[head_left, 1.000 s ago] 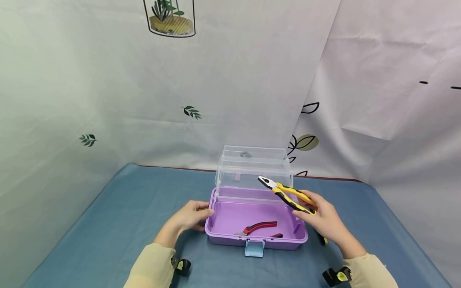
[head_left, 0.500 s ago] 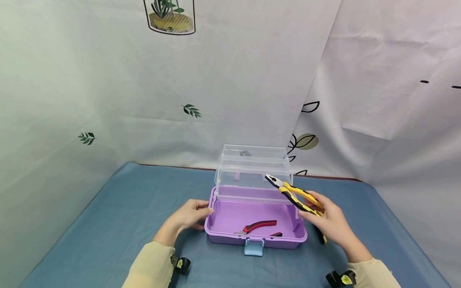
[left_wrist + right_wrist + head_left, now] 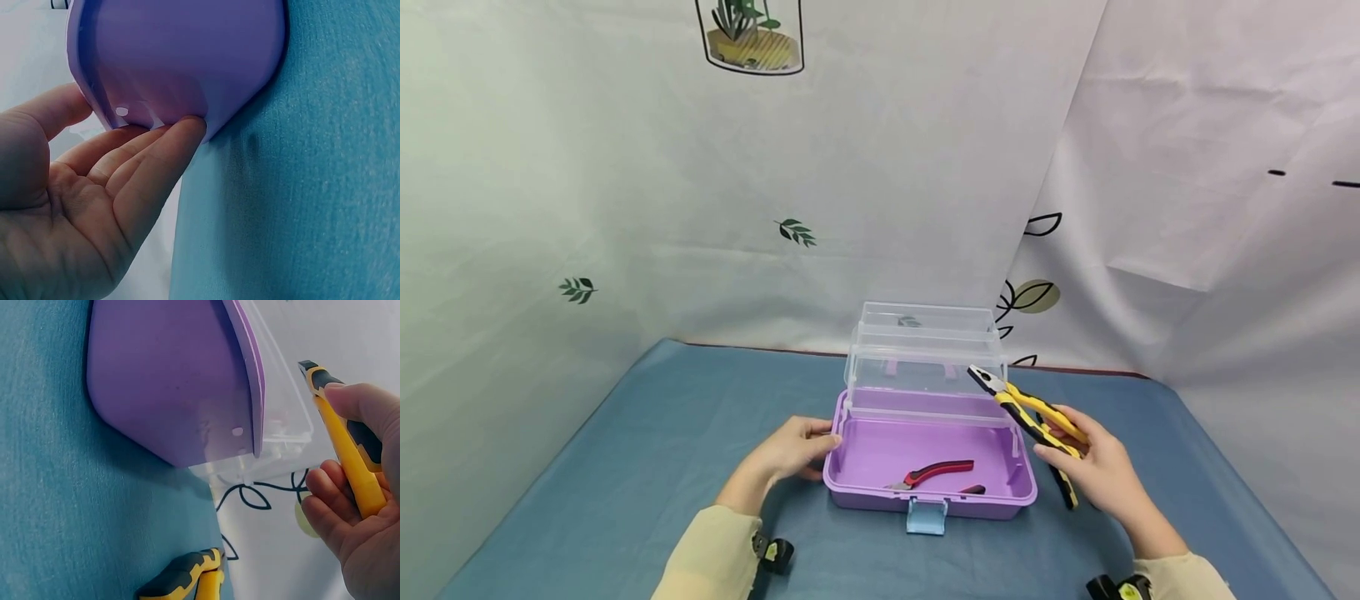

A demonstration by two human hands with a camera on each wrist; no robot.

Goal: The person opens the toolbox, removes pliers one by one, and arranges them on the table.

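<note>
A purple toolbox (image 3: 868, 500) stands on the table with its lid raised. My left hand (image 3: 788, 454) holds its left side; in the left wrist view the thumb is at the rim and the fingers lie against the outer wall (image 3: 175, 50). Above the box's right end, my right hand (image 3: 1101, 467) grips yellow-and-black combination pliers (image 3: 1028, 417) by the handles, jaws pointing up and left. Inside the box lie red-and-black handled pliers (image 3: 936, 472), partly hidden by the front wall. A second yellow-and-black handled tool (image 3: 1064, 487) lies on the table beneath my right hand, its far part hidden.
The clear lid (image 3: 928, 362) leans back behind the box, toward the patterned cloth wall (image 3: 737, 167). A pale blue latch (image 3: 927, 518) hangs at the box's front. Blue cloth (image 3: 700, 417) covers the table.
My right hand has moved right with the combination pliers, from over the box to its right end. The left hand keeps its hold on the toolbox.
</note>
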